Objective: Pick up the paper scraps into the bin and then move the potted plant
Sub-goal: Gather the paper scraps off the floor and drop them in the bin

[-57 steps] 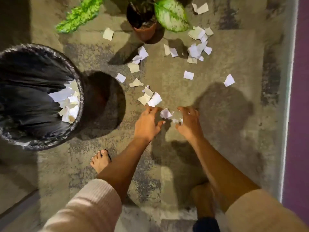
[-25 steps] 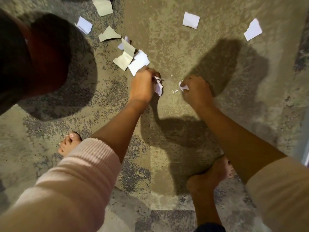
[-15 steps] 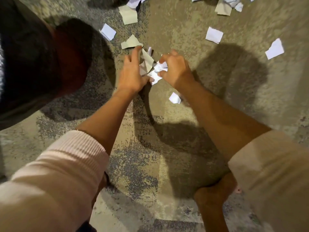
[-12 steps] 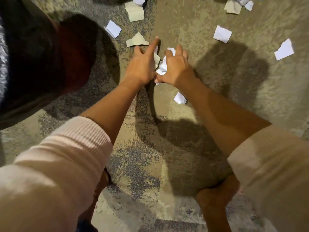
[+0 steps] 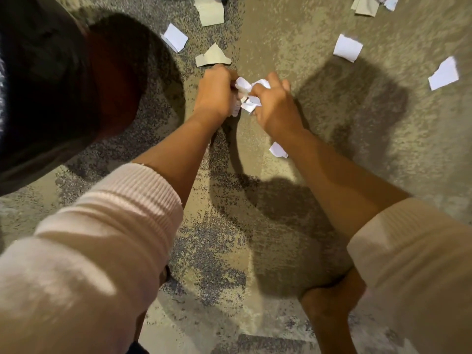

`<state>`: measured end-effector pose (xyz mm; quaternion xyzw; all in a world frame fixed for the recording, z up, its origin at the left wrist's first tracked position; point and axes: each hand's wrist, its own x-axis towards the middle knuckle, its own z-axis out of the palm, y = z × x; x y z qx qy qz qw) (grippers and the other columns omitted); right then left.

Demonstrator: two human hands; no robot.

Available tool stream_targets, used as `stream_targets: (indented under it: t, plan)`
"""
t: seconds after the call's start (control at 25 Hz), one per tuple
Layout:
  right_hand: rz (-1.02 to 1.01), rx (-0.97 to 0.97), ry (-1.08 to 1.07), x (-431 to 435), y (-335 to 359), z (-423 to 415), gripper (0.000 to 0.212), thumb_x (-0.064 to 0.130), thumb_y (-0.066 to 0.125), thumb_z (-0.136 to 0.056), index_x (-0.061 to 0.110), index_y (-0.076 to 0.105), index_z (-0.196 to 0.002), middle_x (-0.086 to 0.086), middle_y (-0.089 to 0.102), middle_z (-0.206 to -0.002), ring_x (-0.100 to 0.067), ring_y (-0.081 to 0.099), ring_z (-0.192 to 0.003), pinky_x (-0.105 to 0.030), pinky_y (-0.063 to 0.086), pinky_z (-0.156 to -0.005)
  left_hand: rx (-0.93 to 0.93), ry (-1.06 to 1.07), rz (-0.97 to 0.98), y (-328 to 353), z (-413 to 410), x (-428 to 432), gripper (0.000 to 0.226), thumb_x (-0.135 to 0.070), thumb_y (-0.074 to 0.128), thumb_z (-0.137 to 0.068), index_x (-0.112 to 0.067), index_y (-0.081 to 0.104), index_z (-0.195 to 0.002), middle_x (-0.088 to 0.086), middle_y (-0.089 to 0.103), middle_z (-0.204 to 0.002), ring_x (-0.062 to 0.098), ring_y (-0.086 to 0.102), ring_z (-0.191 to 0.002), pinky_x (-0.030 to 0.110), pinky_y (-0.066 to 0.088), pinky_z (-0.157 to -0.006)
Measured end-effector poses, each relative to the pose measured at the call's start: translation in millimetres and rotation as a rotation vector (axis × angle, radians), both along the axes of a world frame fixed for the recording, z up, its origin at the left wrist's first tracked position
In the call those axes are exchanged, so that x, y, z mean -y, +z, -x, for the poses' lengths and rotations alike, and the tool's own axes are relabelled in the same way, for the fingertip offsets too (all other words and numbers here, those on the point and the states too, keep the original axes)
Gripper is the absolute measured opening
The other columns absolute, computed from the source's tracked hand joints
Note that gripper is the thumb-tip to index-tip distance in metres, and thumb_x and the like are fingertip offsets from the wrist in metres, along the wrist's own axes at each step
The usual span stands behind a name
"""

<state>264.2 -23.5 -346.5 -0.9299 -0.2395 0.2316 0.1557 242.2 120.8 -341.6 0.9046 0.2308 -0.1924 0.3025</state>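
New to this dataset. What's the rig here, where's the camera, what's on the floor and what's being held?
There is no robot: a person works with bare hands. The single picture comes from a wide-angle camera on the person's head, looking down. The left hand and right hand are closed together on a bunch of crumpled paper scraps. Loose scraps lie on the mottled floor: a small one by the right forearm, a grey one just beyond the left hand, others further out. The dark bin stands at the left. The potted plant is out of view.
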Motion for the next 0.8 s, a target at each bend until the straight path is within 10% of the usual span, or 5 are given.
stream_targets:
  t: [0.4,0.8]
  plan:
    - [-0.093,-0.122,-0.39,22,53,-2,0.027,0.019,0.058,-0.091,0.009,0.065,-0.116,-0.008,0.068,-0.116,-0.023,0.063,-0.102,-0.018,0.037,-0.072,0.04,0.363,0.162,37,34,-10,0.027,-0.025,0.075,-0.082,-0.008,0.072,-0.103,0.006,0.072,-0.096,0.017,0.07,-0.085,0.034,0.057,-0.081]
    - [-0.311,-0.044,-0.443,-61,190,7,0.024,0.01,0.06,-0.086,0.004,0.068,-0.107,-0.02,0.065,-0.103,-0.036,0.062,-0.091,-0.036,0.049,-0.074,0.33,0.455,0.235,191,36,-25,0.008,-0.013,0.073,-0.081,-0.02,0.076,-0.08,-0.019,0.054,-0.059,-0.017,0.055,-0.062,0.005,0.037,-0.051]
